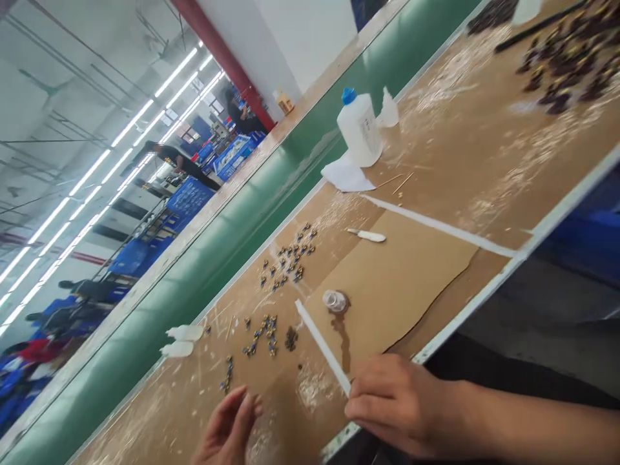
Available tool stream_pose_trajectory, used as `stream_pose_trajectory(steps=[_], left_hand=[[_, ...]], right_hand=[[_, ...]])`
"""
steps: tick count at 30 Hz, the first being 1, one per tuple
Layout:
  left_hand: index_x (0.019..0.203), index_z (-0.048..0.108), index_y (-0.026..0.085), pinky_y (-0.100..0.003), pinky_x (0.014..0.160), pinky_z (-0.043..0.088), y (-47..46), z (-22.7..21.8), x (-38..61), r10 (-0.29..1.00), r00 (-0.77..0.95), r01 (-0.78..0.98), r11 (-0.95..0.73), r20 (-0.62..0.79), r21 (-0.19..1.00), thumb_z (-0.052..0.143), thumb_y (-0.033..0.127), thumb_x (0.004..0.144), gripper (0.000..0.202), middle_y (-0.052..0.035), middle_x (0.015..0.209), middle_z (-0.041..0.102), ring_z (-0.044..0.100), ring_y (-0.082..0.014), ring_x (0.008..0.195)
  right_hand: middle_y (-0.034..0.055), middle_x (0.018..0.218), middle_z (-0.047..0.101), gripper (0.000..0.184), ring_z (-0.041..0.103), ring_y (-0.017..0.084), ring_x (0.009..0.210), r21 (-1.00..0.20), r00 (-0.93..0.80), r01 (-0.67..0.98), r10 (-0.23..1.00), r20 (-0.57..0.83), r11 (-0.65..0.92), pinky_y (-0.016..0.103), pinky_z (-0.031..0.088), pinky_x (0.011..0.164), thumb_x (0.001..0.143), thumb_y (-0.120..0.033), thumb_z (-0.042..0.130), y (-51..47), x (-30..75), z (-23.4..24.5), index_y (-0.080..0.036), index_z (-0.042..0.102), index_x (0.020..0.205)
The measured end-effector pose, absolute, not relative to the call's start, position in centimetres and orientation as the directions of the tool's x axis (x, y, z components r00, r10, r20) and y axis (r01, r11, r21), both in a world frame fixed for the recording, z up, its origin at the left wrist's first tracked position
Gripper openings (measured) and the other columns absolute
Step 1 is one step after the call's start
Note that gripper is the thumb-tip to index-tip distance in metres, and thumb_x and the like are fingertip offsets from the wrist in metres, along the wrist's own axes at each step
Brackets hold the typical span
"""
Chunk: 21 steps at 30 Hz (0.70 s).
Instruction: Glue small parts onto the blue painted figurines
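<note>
My left hand point(231, 426) is low in the picture over the brown work surface, thumb and fingertips pinched together; anything between them is too small to make out. To its right, my right hand point(394, 403) is closed near the table's front edge, beside the end of a white strip point(323, 349), and its fingers hide what they may hold. Beyond my left hand lie small blue-and-gold parts point(261, 336) in loose groups. A little pile of dark small pieces point(291, 338) sits beside them. A small clear jar point(336, 301) stands on the cardboard sheet point(411, 278) next to a wet streak.
A white-handled knife point(371, 236) lies on the cardboard. Farther back stand a white bottle with a blue cap point(361, 129) and a smaller squeeze bottle point(388, 110). Two white squeeze bottles point(178, 349) lie at left. Dark parts point(571, 64) are heaped at upper right. People work in the background.
</note>
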<state>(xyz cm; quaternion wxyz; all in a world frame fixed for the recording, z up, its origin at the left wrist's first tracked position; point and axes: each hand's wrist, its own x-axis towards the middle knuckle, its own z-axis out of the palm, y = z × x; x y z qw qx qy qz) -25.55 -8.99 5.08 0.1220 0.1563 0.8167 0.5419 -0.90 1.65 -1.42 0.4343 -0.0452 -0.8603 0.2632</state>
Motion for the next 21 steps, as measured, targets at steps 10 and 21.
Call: stream_pose_trajectory(steps=[10,21], left_hand=[[0.075,0.069,0.018,-0.031,0.072,0.057,-7.4,4.5,-20.7,0.625,-0.725,-0.264,0.136,-0.290,0.955,0.084,0.032,0.054,0.030,0.0022,0.055,0.061,0.051,-0.0043,0.045],[0.072,0.071,0.015,-0.028,0.062,0.057,-5.2,5.1,-19.1,0.623,-0.744,-0.130,0.222,-0.243,0.966,0.086,0.029,0.049,0.030,-0.0041,0.064,0.067,0.063,-0.0133,0.055]], right_hand=[[0.0036,0.074,0.059,0.013,0.051,0.012,0.069,-0.525,-0.631,-0.163,0.321,0.706,0.835,0.024,0.038,0.064,0.089,-0.012,0.046,1.9,-0.7,-1.1,-0.013,0.059,0.091],[0.0032,0.073,0.059,0.019,0.051,0.012,0.067,-0.563,-0.638,-0.189,0.335,0.693,0.805,0.025,0.038,0.062,0.090,-0.017,0.044,2.2,-0.6,-1.2,-0.013,0.061,0.084]])
